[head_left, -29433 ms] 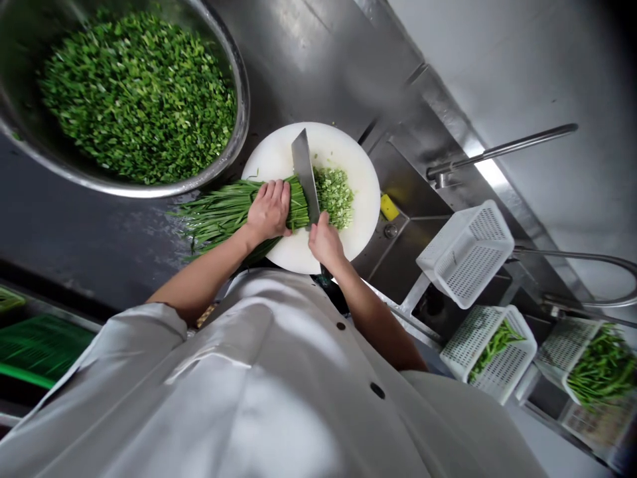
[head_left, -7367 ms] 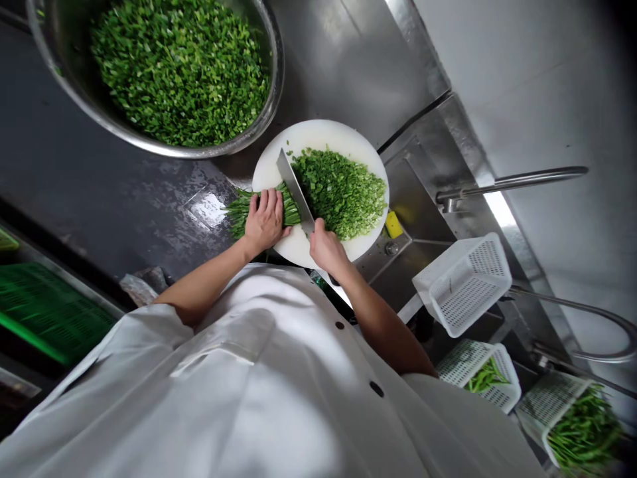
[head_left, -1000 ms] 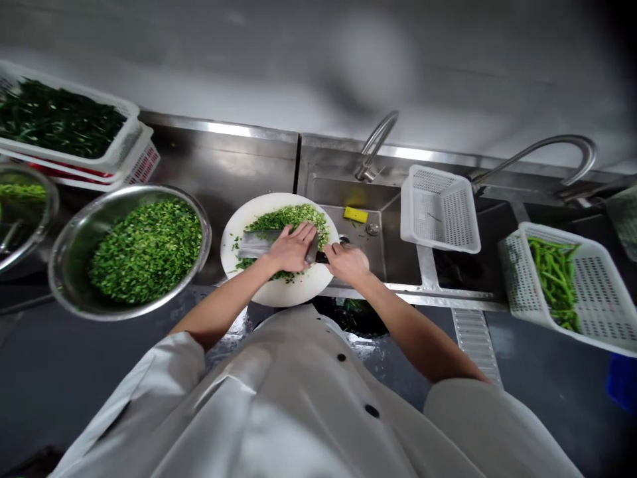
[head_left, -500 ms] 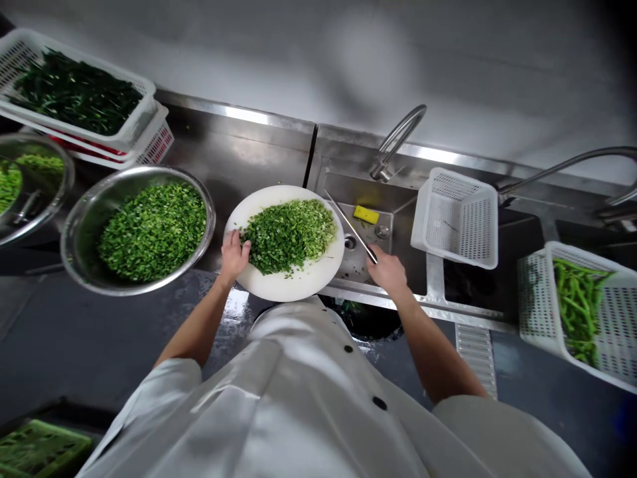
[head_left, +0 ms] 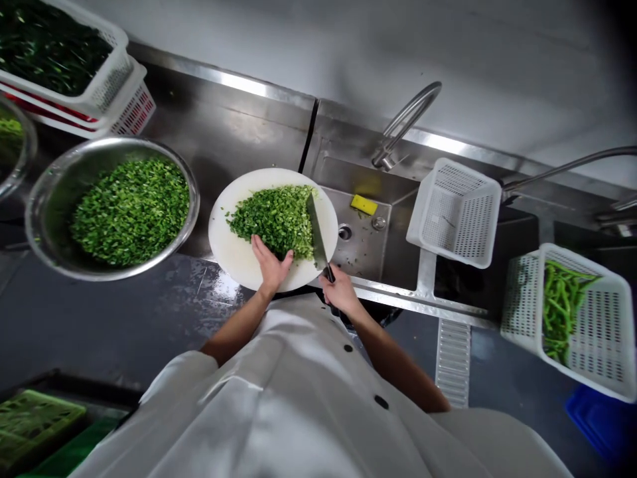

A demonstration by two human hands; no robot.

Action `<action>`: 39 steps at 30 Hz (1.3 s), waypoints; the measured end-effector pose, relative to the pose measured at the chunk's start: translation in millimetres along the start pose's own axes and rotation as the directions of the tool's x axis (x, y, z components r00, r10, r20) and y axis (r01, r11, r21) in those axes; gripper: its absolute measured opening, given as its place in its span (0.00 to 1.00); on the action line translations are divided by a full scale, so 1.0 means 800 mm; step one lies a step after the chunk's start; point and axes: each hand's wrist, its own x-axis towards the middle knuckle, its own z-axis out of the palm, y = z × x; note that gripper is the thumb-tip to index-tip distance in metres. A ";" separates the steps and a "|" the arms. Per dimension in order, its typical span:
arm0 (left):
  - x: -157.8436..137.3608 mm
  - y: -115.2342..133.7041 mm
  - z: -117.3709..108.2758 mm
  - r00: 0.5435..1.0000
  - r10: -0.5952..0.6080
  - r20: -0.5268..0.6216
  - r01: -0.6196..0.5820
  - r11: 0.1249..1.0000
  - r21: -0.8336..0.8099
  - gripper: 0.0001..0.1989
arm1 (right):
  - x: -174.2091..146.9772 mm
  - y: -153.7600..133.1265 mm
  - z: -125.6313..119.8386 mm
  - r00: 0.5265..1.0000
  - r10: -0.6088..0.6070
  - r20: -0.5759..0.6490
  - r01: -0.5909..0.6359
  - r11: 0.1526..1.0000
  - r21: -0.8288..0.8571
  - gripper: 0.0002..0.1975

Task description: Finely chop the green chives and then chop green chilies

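On the round white cutting board point(head_left: 239, 264), beside the sink point(head_left: 363, 249), lies a heap of chopped greens point(head_left: 271, 214), pale at the right end and darker at the left. The left hand point(head_left: 272, 268) is spread at the near edge of the heap, thumb apart from the fingers; the fingertips appear to touch the greens, though contact is hard to confirm at this size. The right hand point(head_left: 341, 290) is closed around the black handle of a cleaver point(head_left: 318, 232). The blade stands along the right edge of the heap, handle end nearest the camera.

Handling: the pieces should be light, soft, damp and loose, likely to cling to steel and skin and to scatter if pushed from one side only. Support the heap from both sides, with a cupped palm opposite the flat of the blade. The cleaver is probably stiff and fairly heavy; grip it by the handle only.

Markings: no brand, label or writing is legible on the board, the blade or the steel bowl point(head_left: 50, 199) to the left of the board.
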 end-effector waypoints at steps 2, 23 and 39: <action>-0.005 0.008 0.002 0.996 0.083 0.030 -0.084 0.995 0.052 0.64 | -0.001 0.017 -0.022 0.996 0.049 0.077 -0.064 0.978 0.196 0.12; -0.001 0.034 0.013 0.970 0.243 -0.014 -0.234 0.946 0.223 0.23 | 0.016 0.053 0.061 0.878 -0.069 0.474 -0.230 0.807 0.544 0.19; -0.009 0.075 -0.027 0.991 0.130 0.035 -0.134 0.981 0.138 0.26 | -0.005 0.031 0.038 0.857 -0.145 0.495 -0.173 0.823 0.541 0.21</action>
